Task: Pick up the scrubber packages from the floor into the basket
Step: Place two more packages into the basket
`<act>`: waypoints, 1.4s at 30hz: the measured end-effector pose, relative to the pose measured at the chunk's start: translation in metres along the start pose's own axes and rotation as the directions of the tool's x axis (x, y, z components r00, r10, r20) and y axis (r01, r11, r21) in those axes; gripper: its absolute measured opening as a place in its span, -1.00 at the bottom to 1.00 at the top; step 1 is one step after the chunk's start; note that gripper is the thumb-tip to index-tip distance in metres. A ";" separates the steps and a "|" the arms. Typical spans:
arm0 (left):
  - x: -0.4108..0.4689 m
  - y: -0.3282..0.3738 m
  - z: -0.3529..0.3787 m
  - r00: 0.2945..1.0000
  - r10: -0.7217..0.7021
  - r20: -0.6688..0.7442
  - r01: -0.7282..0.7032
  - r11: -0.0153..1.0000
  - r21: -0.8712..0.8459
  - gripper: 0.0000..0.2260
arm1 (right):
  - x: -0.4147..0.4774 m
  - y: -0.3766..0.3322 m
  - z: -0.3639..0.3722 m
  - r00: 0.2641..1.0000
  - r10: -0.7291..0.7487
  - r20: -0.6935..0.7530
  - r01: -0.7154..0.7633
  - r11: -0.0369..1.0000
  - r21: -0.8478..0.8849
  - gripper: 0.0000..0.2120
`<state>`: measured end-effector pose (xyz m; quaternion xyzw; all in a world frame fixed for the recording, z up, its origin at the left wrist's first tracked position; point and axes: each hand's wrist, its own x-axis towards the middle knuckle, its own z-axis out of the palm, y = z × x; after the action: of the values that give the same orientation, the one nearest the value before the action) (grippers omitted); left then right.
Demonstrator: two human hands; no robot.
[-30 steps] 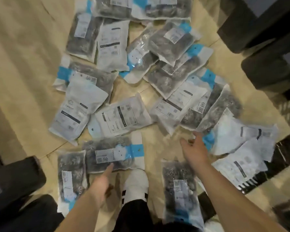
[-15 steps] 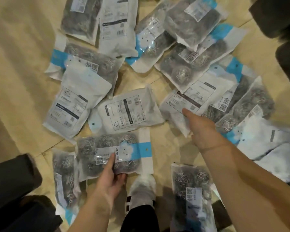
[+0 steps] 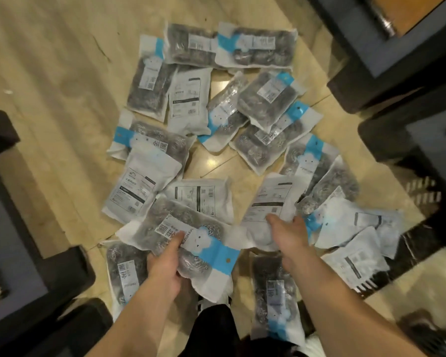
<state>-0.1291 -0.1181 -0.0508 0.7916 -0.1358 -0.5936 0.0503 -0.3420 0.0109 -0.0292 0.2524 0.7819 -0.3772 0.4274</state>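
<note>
Steel-wool scrubber packages (image 3: 265,99) lie scattered across the beige tiled floor (image 3: 49,86), many overlapping, some clear side up and some white label side up.

Head view: our left hand (image 3: 165,269) grips the blue-band package (image 3: 191,235) at its near edge, thumb on top by the label and fingers (image 3: 183,278) curled underneath. It sits tilted over a white-backed package (image 3: 201,199) just behind it. We can't tell if it's fully off the floor.

Our right hand (image 3: 289,233) pinches the near end of a label-side-up package (image 3: 268,199), with the fingers curled over its edge. Its far end overlaps the neighbouring packs.

One more clear package (image 3: 273,287) lies on the floor between our forearms, close to the feet. Dark furniture (image 3: 397,60) stands at the top right, and a second dark piece (image 3: 16,253) at the left.
</note>
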 end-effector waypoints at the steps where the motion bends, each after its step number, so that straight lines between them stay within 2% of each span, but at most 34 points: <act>1: 0.012 -0.001 -0.013 0.999 0.037 -0.038 -0.038 0.999 -0.022 0.11 | -0.017 -0.003 -0.008 1.000 -0.027 0.003 0.028 0.999 -0.042 -0.54; 3: -0.025 0.015 -0.023 0.996 0.083 -0.043 -0.081 0.996 0.041 0.13 | -0.054 -0.009 -0.029 0.996 -0.087 0.010 0.087 0.986 -0.142 -0.53; 4: -0.068 0.030 -0.021 0.994 0.108 -0.031 -0.105 0.991 0.085 0.07 | -0.075 -0.013 -0.042 0.994 -0.107 0.018 0.108 0.978 -0.179 -0.52; 6: -0.142 0.052 -0.033 0.982 0.190 -0.010 -0.186 0.968 0.169 -0.28 | -0.128 -0.021 -0.072 0.991 -0.130 0.042 0.137 0.953 -0.270 -0.50; 7: -0.177 0.062 -0.041 0.971 0.239 0.011 -0.236 0.948 0.214 -0.35 | -0.157 -0.026 -0.089 0.986 -0.154 0.062 0.165 0.939 -0.302 -0.50; 8: -0.210 0.069 -0.050 0.962 0.270 0.033 -0.268 0.922 0.280 -0.40 | -0.188 -0.031 -0.107 0.980 -0.176 0.089 0.195 0.932 -0.305 -0.49; 10: -0.275 0.084 -0.075 0.931 0.354 0.083 -0.357 0.841 0.406 -0.34 | -0.248 -0.038 -0.146 0.970 -0.211 0.123 0.238 0.930 -0.281 -0.52; 13: -0.370 0.096 -0.113 0.898 0.416 0.141 -0.425 0.742 0.519 -0.41 | -0.338 -0.043 -0.206 0.955 -0.250 0.158 0.286 0.913 -0.289 -0.54; 16: -0.467 0.103 -0.139 0.865 0.457 0.206 -0.494 0.707 0.506 -0.72 | -0.420 -0.046 -0.263 0.945 -0.291 0.148 0.323 0.901 -0.289 -0.57; 17: -0.492 0.102 -0.146 0.854 0.465 0.231 -0.515 0.697 0.499 -0.76 | -0.442 -0.045 -0.280 0.938 -0.315 0.147 0.345 0.895 -0.283 -0.58; 21: -0.556 0.087 -0.166 0.833 0.447 0.327 -0.553 0.711 0.434 -0.62 | -0.510 -0.035 -0.342 0.914 -0.391 0.105 0.405 0.887 -0.221 -0.59; 23: -0.561 0.078 -0.162 0.831 0.408 0.377 -0.546 0.727 0.417 -0.58 | -0.524 -0.031 -0.359 0.916 -0.391 0.092 0.401 0.898 -0.183 -0.60; 27: -0.576 0.061 -0.133 0.786 0.399 0.472 -0.582 0.736 0.346 -0.19 | -0.552 -0.037 -0.389 0.887 -0.456 0.068 0.461 0.876 -0.144 -0.63; 31: -0.641 0.058 -0.100 0.715 0.402 0.572 -0.654 0.673 0.345 -0.28 | -0.575 -0.051 -0.419 0.852 -0.523 -0.001 0.520 0.846 -0.117 -0.65; 32: -0.650 0.059 -0.094 0.708 0.393 0.587 -0.663 0.657 0.359 -0.33 | -0.581 -0.052 -0.425 0.850 -0.526 -0.025 0.521 0.847 -0.104 -0.65; 34: -0.665 0.063 -0.085 0.645 0.380 0.663 -0.715 0.608 0.347 -0.49 | -0.589 -0.049 -0.435 0.844 -0.528 -0.091 0.524 0.849 -0.060 -0.63; 39: -0.674 0.084 -0.063 0.554 0.298 0.777 -0.789 0.487 0.375 -0.37 | -0.609 -0.035 -0.432 0.847 -0.451 -0.283 0.486 0.871 0.069 -0.54; 42: -0.698 0.089 -0.055 0.541 0.218 0.812 -0.810 0.394 0.434 -0.38 | -0.624 -0.020 -0.423 0.847 -0.390 -0.362 0.465 0.873 0.146 -0.54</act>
<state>-0.2705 -0.0160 0.6334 0.3777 -0.6459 -0.6458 -0.1521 -0.2423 0.2948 0.6623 0.1760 0.8289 -0.5041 0.1669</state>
